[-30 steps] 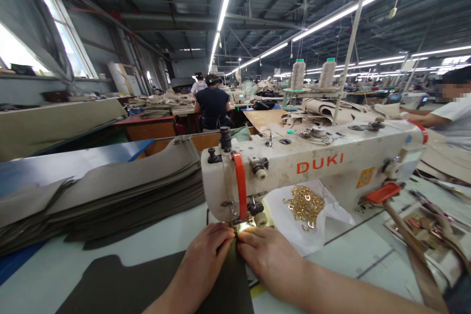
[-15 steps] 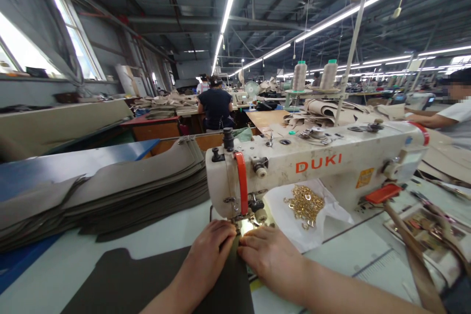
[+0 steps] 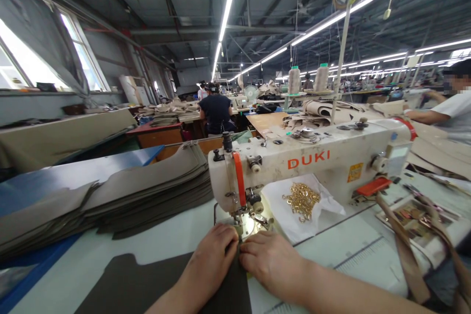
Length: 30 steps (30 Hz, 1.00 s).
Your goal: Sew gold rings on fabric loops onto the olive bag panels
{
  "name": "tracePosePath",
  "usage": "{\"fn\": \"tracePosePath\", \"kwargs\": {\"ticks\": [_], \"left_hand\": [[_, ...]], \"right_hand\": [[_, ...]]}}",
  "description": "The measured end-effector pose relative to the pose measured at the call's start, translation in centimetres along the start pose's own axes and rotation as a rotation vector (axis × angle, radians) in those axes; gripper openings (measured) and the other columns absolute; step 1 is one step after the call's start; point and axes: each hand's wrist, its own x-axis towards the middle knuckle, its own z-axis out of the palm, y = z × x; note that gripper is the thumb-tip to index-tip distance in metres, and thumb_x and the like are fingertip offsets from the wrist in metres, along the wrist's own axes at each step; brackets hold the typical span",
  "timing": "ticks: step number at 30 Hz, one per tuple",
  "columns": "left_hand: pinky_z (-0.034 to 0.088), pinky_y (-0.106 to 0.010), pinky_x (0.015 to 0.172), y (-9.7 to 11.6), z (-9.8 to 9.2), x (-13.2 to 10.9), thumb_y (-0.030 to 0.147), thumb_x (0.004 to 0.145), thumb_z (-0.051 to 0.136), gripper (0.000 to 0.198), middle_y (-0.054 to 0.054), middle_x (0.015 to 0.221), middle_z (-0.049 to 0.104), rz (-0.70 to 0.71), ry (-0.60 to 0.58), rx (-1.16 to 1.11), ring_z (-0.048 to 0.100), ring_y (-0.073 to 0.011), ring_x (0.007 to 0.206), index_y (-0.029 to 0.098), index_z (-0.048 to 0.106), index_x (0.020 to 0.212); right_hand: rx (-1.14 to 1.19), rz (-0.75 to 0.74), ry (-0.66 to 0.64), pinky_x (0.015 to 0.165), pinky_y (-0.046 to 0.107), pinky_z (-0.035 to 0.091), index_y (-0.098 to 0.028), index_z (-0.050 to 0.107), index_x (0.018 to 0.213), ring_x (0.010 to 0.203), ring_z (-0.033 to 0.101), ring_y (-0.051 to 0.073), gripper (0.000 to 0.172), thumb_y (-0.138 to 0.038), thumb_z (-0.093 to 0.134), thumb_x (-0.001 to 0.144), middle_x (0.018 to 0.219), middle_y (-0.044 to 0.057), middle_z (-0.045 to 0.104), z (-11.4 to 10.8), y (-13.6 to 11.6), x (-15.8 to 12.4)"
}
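The workshop hall holds a pale green desk (image 3: pixel 158 241), on which a white "DUKI" sewing machine (image 3: pixel 312 147) stands at twelve o'clock of the hands. Compared with one second ago, both hands sit slightly farther back from the needle area, exposing more lit metal plate (image 3: pixel 249 225); judged as handling being adjusted short of it. Dark grey-brown flat sheet piece (image 3: pixel 125 282) lies below, toward seven o'clock. Left grip (image 3: pixel 211 261), palm down, narrowly pinches its edge; right grip (image 3: pixel 272 266) bunches just beside, contents hidden, cannot tell. Forearms enter from seven and four o'clock.
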Motion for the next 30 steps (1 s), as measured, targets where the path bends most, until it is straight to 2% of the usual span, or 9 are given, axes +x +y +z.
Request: {"fn": "tracePosePath", "kwargs": {"ticks": [8,14,26,30], "left_hand": [[0.053,-0.031,0.069,-0.28,0.61,-0.32,0.006,0.078,0.047,0.019,-0.003,0.072,0.065,0.001,0.069,-0.047,0.063,-0.0186,0.072,0.02,0.055,0.068],[0.053,-0.031,0.07,-0.66,0.87,-0.49,0.007,0.08,0.046,0.019,-0.002,0.073,0.064,0.009,0.095,-0.089,0.063,-0.0186,0.073,0.021,0.055,0.069],[0.052,-0.029,0.066,-0.1,0.23,-0.01,0.01,0.077,0.046,0.018,0.0,0.068,0.062,-0.071,0.055,-0.131,0.062,-0.0184,0.068,0.023,0.051,0.065],[0.051,-0.031,0.067,-0.07,0.22,0.15,0.01,0.077,0.046,0.017,0.0,0.069,0.061,-0.094,0.018,-0.125,0.061,-0.0194,0.069,0.023,0.05,0.065]], "right_hand": [[0.021,0.019,0.024,0.078,0.029,0.044,-0.016,0.061,0.083,0.085,0.057,0.018,0.01,-0.021,0.054,0.09,0.087,0.003,0.066,0.49,0.19,-0.14],[0.027,0.123,0.009,0.078,0.029,0.044,-0.016,0.06,0.081,0.084,0.058,0.018,0.012,-0.019,0.052,0.09,0.084,0.004,0.065,0.28,0.07,0.09],[0.075,0.159,-0.039,0.078,0.029,0.046,-0.015,0.062,0.083,0.084,0.06,0.02,0.011,-0.018,0.053,0.088,0.085,0.005,0.067,-0.2,0.08,0.43],[0.066,0.135,-0.01,0.078,0.029,0.046,-0.016,0.062,0.083,0.084,0.059,0.019,0.01,-0.018,0.053,0.088,0.085,0.004,0.067,0.07,0.21,0.29]]}}
